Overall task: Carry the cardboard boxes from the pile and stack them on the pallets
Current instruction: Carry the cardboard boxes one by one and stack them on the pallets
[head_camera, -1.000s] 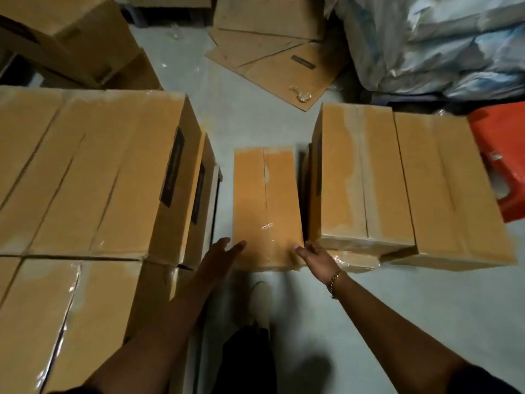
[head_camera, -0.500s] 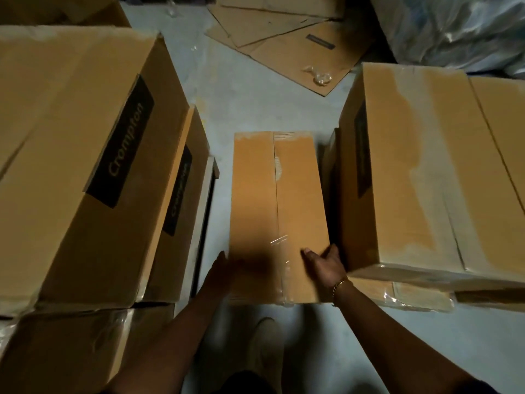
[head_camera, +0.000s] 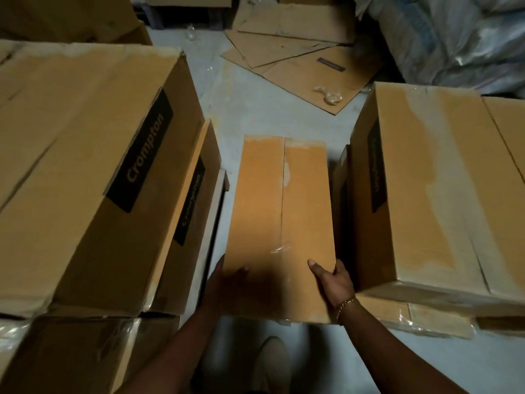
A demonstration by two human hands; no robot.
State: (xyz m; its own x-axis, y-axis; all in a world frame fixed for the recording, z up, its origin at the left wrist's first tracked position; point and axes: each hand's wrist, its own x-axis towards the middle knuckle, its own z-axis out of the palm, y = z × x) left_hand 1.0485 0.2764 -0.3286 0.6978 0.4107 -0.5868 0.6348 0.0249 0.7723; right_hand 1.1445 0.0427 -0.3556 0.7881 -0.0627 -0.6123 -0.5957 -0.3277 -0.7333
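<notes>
A: Label text?
B: "Crompton", on the black label (head_camera: pixel 139 150) of the left box (head_camera: pixel 71 194)
A: Grip state?
B: Left hand (head_camera: pixel 227 277) and right hand (head_camera: pixel 333 280) each clamped a near edge of the middle box (head_camera: pixel 281 209), positioned between left box and right box (head_camera: pixel 431 189)

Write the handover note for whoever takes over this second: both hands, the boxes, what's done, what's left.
Left hand: grips the near left corner of the narrow box, thumb on top.
Right hand: grips its near right corner, thumb on top.
The narrow box sits in the gap between the Crompton-labelled stack and the right-hand boxes; whether it is lifted cannot be told.
Done: box gripped.
Left: lift it, carry it, stack it on a pallet; no pallet plainly in view.
</notes>
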